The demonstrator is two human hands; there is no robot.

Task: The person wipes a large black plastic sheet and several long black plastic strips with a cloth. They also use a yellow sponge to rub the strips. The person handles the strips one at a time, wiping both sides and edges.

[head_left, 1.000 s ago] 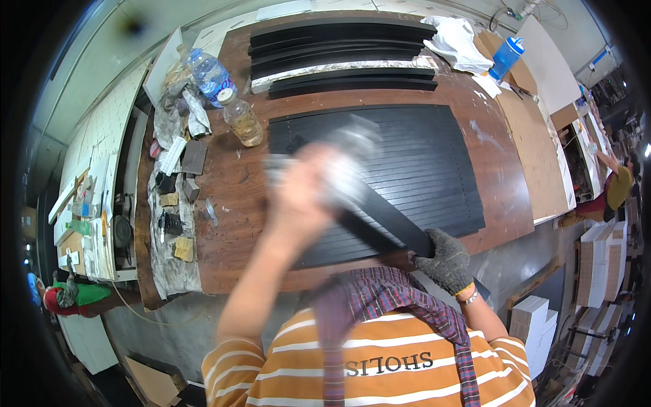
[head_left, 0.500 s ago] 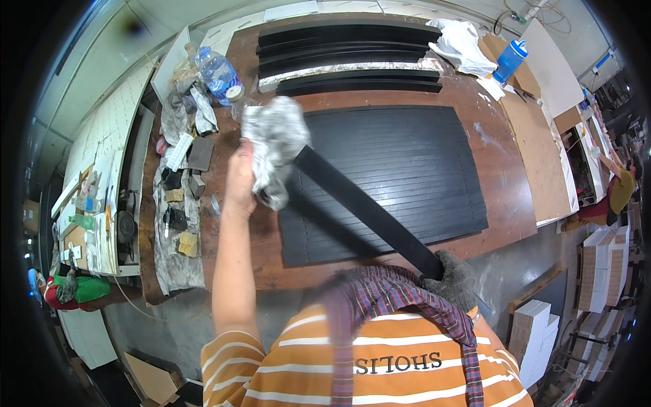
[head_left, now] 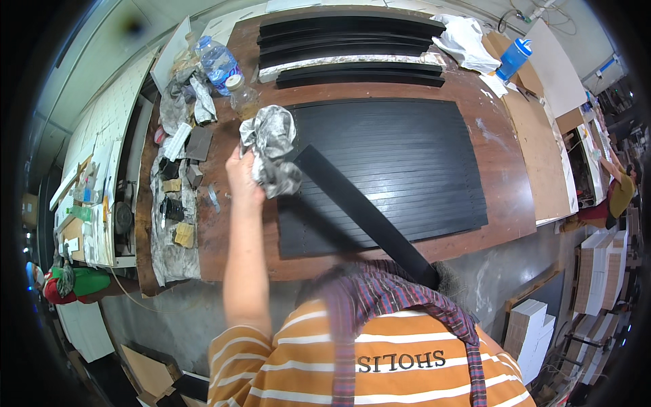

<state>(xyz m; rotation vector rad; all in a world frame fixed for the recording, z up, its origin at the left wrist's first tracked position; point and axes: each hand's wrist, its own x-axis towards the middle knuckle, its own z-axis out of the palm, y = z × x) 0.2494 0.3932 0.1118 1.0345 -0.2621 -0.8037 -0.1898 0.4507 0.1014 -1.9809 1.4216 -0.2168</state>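
A crumpled white-and-grey stained rag (head_left: 274,146) is gripped in my left hand (head_left: 244,178), which is bare and raised over the left part of the table. My right hand (head_left: 450,283), in a dark grey knit glove, holds the near end of a long flat black strip (head_left: 366,214) close to my body. The strip slants up and leftward, and its far end comes near the rag; I cannot tell if they touch. Below it lies a row of black strips (head_left: 393,163) set side by side. My right fingers are mostly hidden by the strip and apron.
More black strips (head_left: 349,30) are stacked at the table's (head_left: 505,180) far edge. To the left stand a large clear bottle (head_left: 218,64) and a jar (head_left: 241,95), near sponges (head_left: 184,235) and blocks. A blue bottle (head_left: 513,60) and white cloth (head_left: 466,42) are far right.
My left hand and the rag have shifted slightly, and the rag now sits a little off the strip's far end. The strip's near end and my gloved hand have drawn slightly toward me.
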